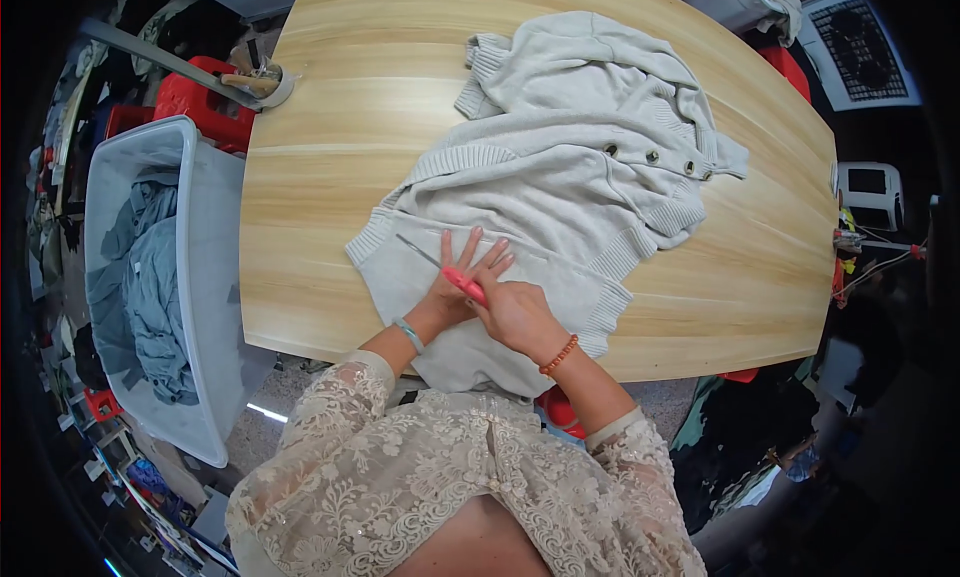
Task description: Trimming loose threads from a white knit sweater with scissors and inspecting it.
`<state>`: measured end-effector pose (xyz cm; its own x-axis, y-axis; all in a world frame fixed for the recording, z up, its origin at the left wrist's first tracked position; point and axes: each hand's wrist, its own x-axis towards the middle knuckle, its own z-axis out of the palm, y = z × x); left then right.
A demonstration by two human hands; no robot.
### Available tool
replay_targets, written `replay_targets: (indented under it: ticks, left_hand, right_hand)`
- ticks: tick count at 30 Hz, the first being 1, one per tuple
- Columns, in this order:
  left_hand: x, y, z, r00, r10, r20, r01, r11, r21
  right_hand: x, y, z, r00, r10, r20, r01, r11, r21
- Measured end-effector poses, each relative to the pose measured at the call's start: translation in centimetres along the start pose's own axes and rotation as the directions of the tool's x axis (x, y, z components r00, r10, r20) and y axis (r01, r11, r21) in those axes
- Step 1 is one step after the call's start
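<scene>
Sweater [540, 192] lies under splayed, empty left hand [443, 303]; curled right hand [517, 317] clasps red-handled tool [464, 284] aimed toward ten o'clock.

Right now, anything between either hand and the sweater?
Left hand: nothing visible; its spread fingers appear to rest on the sweater. Right hand: yes, partly. It holds the pink tool, whose handle crosses above the left hand, so that hand lies between handle and sweater there.
</scene>
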<state>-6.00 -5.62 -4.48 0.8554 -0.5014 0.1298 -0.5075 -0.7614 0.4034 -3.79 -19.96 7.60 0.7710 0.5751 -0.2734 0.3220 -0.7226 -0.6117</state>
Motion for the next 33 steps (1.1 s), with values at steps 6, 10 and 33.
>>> replay_targets:
  ticks: [6, 10, 33]
  left_hand:
    - [0.1, 0.2, -0.9, 0.998, -0.033, 0.048, 0.037, 0.996, -0.080]
    - [0.3, -0.2, -2.0, 0.995, -0.088, -0.053, 0.075, 0.975, -0.211]
    - [16.9, -4.5, -2.6, 0.970, -0.243, -0.005, 0.243, 0.970, 0.025]
  right_hand:
    - [-2.7, 1.4, -1.3, 0.993, 0.075, 0.089, -0.070, 0.996, -0.061]
    - [-8.5, 5.6, -2.8, 0.914, 0.369, -0.168, -0.381, 0.923, -0.044]
    - [2.1, 34.1, -16.1, 0.617, 0.379, -0.689, -0.616, 0.778, -0.124]
